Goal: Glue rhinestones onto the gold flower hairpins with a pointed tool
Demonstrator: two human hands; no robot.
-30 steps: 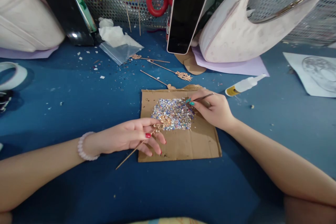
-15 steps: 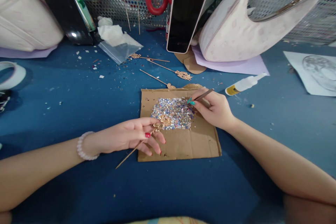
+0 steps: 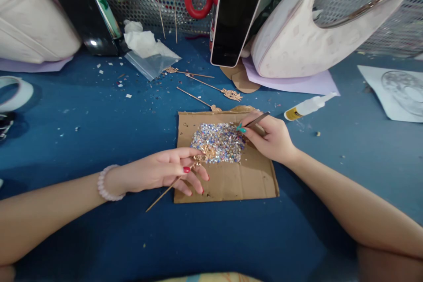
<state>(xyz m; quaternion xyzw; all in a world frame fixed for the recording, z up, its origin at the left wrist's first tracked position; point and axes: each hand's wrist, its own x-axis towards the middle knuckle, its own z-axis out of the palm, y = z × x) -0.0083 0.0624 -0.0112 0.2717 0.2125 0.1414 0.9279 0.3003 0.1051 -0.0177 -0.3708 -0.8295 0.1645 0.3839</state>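
My left hand point(image 3: 168, 169) pinches a gold hairpin point(image 3: 209, 152) by its stem. The pin's openwork head lies over the near left edge of a patch of rhinestones point(image 3: 221, 136), and its thin point sticks out toward me. The stones, silver, blue and pinkish, are spread on a piece of brown cardboard point(image 3: 241, 185). My right hand point(image 3: 269, 139) holds dark tweezers point(image 3: 257, 120) like a pencil, at the right side of the stones. Their tips are hidden by the fingers, so I cannot tell whether they grip a stone.
Behind the cardboard lie several gold hairpins point(image 3: 231, 94). A glue bottle point(image 3: 309, 106) is at the right. A phone point(image 3: 236, 22) leans upright at the back, beside a white handbag point(image 3: 317, 39). A plastic bag point(image 3: 150, 61) and a tape roll point(image 3: 16, 93) are at the left.
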